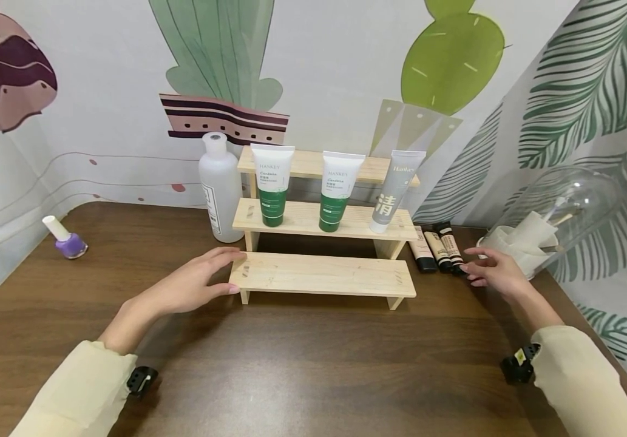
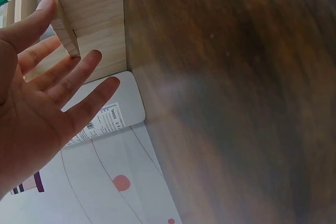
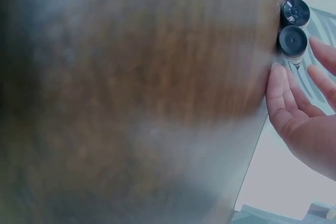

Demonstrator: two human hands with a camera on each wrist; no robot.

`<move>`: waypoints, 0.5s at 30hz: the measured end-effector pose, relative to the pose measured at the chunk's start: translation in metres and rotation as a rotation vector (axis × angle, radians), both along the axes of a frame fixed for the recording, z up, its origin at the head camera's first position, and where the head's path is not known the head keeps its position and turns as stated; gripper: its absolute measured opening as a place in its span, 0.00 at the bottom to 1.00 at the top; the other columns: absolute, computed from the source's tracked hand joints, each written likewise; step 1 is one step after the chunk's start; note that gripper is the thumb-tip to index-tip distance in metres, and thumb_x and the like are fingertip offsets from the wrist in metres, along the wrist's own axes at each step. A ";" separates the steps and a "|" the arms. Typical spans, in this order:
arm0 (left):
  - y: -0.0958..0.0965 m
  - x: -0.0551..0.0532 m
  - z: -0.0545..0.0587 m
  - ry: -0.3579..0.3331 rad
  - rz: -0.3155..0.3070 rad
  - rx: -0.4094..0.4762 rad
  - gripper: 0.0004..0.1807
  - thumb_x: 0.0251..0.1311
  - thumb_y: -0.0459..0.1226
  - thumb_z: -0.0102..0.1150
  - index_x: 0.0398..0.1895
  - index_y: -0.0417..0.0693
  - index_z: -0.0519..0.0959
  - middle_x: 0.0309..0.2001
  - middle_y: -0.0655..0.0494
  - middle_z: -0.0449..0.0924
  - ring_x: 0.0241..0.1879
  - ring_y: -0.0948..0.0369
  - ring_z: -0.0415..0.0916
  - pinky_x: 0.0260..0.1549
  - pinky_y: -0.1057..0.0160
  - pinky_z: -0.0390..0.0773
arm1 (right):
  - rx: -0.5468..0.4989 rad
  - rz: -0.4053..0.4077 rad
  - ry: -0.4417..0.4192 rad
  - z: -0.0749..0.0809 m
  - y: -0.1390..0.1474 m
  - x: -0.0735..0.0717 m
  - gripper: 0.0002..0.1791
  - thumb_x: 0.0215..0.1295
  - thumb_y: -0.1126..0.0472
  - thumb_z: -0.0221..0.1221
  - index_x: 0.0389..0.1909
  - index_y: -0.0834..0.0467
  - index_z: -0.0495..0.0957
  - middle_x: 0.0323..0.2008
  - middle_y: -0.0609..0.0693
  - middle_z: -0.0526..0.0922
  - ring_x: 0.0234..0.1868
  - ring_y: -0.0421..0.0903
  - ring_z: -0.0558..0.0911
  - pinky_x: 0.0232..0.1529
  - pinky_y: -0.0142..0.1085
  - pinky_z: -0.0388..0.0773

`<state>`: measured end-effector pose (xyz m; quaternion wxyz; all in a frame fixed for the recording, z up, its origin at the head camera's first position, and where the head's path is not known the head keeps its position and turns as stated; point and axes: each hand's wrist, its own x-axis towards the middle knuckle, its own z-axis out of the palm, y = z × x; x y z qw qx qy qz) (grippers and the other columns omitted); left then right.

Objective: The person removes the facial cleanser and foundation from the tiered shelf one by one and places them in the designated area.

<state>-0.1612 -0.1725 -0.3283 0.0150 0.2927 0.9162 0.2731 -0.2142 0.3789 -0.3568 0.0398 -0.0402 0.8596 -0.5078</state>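
Note:
A three-tier wooden display rack (image 1: 324, 274) stands against the wall. My left hand (image 1: 195, 282) is at the left end of its lowest shelf, thumb tip at the front edge and index finger by the back corner; in the left wrist view its other fingers are spread. My right hand (image 1: 498, 273) has its fingertips beside the outermost of three black-capped tubes (image 1: 451, 247), which lie side by side right of the rack. In the right wrist view, thumb and fingers (image 3: 287, 90) stand apart near the end cap (image 3: 292, 40). Two green-and-white tubes (image 1: 273, 188) and a grey tube (image 1: 393, 191) lean upright on the middle shelf.
A white plastic bottle (image 1: 219, 188) stands behind the rack's left end. Purple nail polish (image 1: 70, 243) is on the brown table (image 1: 313, 364) at far left. At right, a clear dome (image 1: 581, 194) covers or leans over white rolled material (image 1: 526, 243).

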 end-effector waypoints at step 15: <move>0.000 0.001 0.001 -0.001 0.002 -0.011 0.29 0.57 0.37 0.60 0.60 0.34 0.65 0.60 0.37 0.63 0.60 0.43 0.60 0.56 0.44 0.61 | 0.014 -0.009 -0.001 -0.003 -0.001 0.000 0.14 0.62 0.67 0.56 0.48 0.56 0.69 0.28 0.40 0.78 0.27 0.38 0.78 0.26 0.32 0.78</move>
